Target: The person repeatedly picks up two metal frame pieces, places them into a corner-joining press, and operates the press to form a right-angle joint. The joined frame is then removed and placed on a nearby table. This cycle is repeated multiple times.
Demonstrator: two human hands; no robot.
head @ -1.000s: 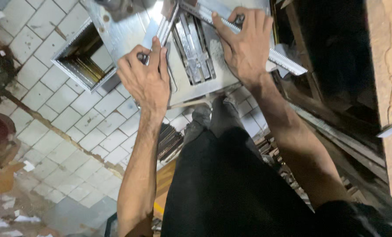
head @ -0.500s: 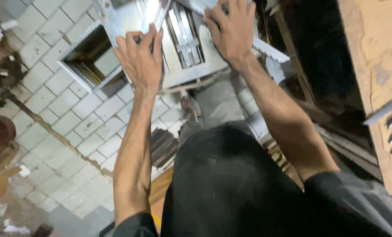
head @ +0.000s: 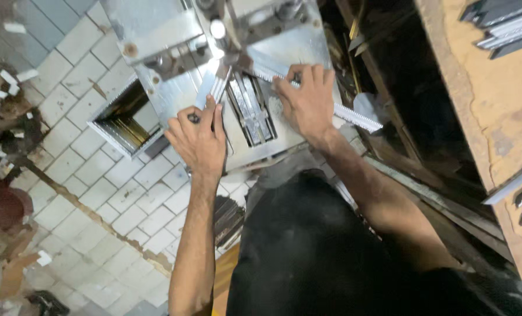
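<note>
Left hand presses flat on a short metal strip lying on the steel machine bed, fingers closed around its near end. Right hand grips a long toothed metal strip running off the bed's right edge. Both strips meet under the machine head; white tiled floor lies below left.

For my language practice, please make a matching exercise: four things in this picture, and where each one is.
Things:
1. left hand
2. right hand
3. long toothed grey metal strip
4. open rectangular metal box

Places:
a. on the white tiled floor
b. under the right hand
c. on the toothed strip
d. on the machine plate's left part

Pairs: 1-d, 2-c, 3-b, 4-a
</note>
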